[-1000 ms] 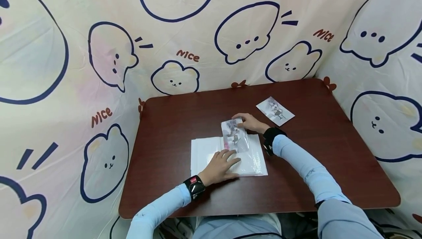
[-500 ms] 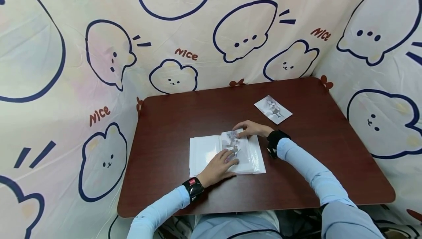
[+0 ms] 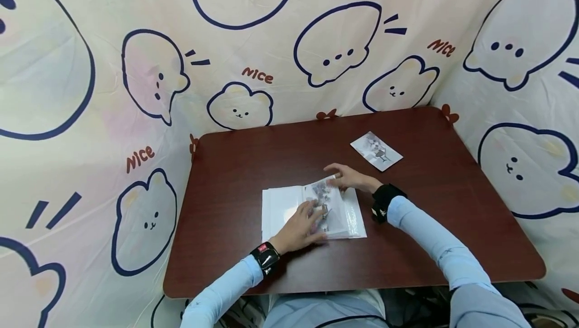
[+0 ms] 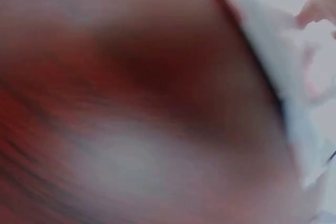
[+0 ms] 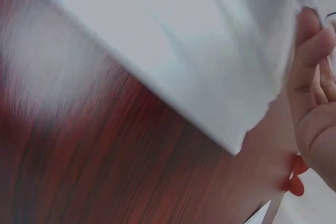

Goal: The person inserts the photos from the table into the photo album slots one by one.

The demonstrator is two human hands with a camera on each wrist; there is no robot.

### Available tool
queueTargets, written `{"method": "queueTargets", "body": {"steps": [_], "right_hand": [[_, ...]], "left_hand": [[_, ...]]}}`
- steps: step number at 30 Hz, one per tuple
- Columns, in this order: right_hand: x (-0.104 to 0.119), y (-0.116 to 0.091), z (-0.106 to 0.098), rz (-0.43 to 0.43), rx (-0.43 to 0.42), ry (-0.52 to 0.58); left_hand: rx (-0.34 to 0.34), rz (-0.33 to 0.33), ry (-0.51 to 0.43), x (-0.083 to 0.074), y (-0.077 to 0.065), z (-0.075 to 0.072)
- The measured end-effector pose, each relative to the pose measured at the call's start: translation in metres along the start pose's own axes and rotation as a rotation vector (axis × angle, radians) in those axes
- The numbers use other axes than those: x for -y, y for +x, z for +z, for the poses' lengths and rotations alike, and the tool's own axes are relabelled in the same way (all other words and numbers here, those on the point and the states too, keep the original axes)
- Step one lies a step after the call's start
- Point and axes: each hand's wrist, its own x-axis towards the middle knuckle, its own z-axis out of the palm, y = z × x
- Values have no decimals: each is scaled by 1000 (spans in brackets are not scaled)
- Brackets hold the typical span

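A photo album (image 3: 280, 205) with white pages and clear plastic sleeves lies spread out on the brown table. On its right-hand page is a photo card (image 3: 324, 195) with a greyish picture, mostly within the page's outline. My right hand (image 3: 350, 177) pinches the card's top right corner between thumb and fingers, and the page there tilts up slightly. In the right wrist view, the thumb and fingers of the right hand (image 5: 317, 77) are at the edge of a white page (image 5: 173, 51). My left hand (image 3: 296, 230) rests, fingers spread, on the lower part of the album, covering some of the card.
A second photo card (image 3: 376, 151) lies at an angle on the table (image 3: 429, 192), behind and right of the album. Patterned cloth (image 3: 253, 26) hangs closely behind the table and along its sides. The left wrist view is largely blurred.
The photo card has come down toward me, from standing out above the album to lying over its right page. The right hand has shifted down and slightly right; the left has barely moved.
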Motion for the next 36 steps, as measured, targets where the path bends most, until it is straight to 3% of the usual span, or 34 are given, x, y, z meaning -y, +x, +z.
{"method": "queueTargets", "body": {"steps": [1, 3, 7, 10, 14, 17, 20, 24, 26, 28, 30, 31, 33, 36], "right_hand": [[2, -2, 2, 4, -19, 48], [8, -6, 11, -1, -40, 136], [23, -7, 48, -75, -21, 164], [30, -2, 81, -178, 15, -17], [30, 4, 115, -303, 6, -350], [26, 6, 128, -315, -21, -513], [24, 6, 132, -291, -20, -579], [22, 8, 125, -327, -23, -520], [20, 9, 115, -359, -62, -432], [16, 10, 97, -389, -135, -336], [9, 8, 72, -372, -254, -280], [5, 6, 56, -337, -319, -270], [-7, 2, 21, -251, -456, -288], [-27, -6, -35, -47, -651, -384]], "left_hand": [[0, -86, -90, -1, 3, -6], [-64, -260, -275, 0, 9, -20], [-302, -550, -661, 15, 20, -52], [-364, -706, -698, 33, 20, -69], [-291, -824, -489, 55, 11, -73], [-266, -847, -400, 62, 3, -66], [-281, -851, -386, 66, -4, -57], [-325, -800, -359, 78, -12, -42], [-363, -739, -301, 95, -16, -26], [-374, -710, -233, 105, -18, -20], [-385, -710, -192, 103, -17, -22], [-389, -715, -165, 101, -16, -24], [-379, -740, -109, 81, -11, -41], [-390, -703, -40, 66, -6, -47]]}}
